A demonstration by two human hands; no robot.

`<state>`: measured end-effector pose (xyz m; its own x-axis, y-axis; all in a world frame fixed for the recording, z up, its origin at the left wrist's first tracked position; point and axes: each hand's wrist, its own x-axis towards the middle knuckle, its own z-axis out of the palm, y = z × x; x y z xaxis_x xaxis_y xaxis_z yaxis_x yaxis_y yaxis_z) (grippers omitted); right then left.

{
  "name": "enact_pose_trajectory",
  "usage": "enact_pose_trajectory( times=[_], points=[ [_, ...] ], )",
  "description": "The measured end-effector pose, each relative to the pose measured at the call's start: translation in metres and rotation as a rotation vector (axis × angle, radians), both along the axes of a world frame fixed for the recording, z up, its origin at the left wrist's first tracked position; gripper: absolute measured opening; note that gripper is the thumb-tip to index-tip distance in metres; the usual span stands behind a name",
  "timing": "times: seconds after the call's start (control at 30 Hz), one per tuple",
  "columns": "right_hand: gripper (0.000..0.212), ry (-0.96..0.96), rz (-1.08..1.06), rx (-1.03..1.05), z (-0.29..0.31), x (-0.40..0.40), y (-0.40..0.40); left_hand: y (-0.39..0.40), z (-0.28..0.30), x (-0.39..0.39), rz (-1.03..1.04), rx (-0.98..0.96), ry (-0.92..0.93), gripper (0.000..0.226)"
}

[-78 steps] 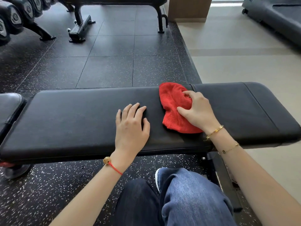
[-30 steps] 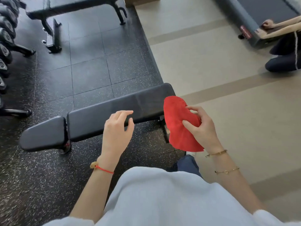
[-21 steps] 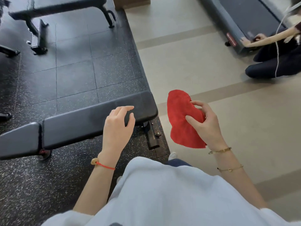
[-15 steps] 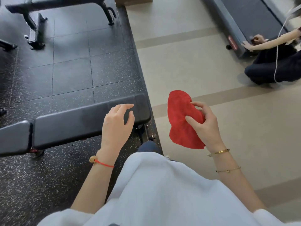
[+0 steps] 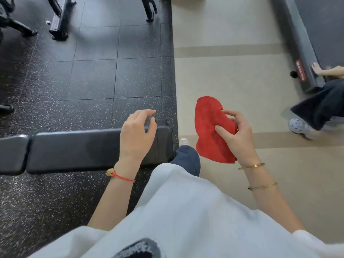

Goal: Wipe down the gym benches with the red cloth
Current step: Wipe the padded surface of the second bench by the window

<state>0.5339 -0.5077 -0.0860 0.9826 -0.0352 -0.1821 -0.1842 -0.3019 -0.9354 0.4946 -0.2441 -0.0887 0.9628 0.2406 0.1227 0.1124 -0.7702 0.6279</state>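
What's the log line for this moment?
right hand: grips cloth, off bench | left hand: holds nothing, loosely curled above bench | person: standing at bench end | wiping: not in progress

red cloth plain red | bench black | rubber floor black, white-speckled | smooth floor beige, darker tan stripes | shirt pale grey | wrist cord red | bracelets gold

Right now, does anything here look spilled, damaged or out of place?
Nothing stands out. The bench looks intact and level on the dark floor. The red cloth hangs off it, gripped in the right hand; the left hand is in front of the pad, fingers relaxed.
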Motion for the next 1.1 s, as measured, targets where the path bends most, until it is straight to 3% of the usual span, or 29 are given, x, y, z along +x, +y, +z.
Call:
enact_pose_trajectory(
  times=[0.47, 0.77, 1.1],
  points=[
    [0.037, -0.023, 0.268, 0.028, 0.014, 0.354, 0.089, 0.074, 0.023, 0.278, 0.305, 0.063, 0.02, 0.026],
    [0.038, -0.037, 0.47, 0.054, 0.001, 0.547, 0.181, 0.138, 0.015, 0.434, 0.474, 0.089, 0.024, 0.026],
    [0.04, -0.075, 0.678, 0.047, 0.029, 0.776, 0.308, 0.241, 0.039, 0.622, 0.637, 0.071, -0.05, 0.026]
  ],
)
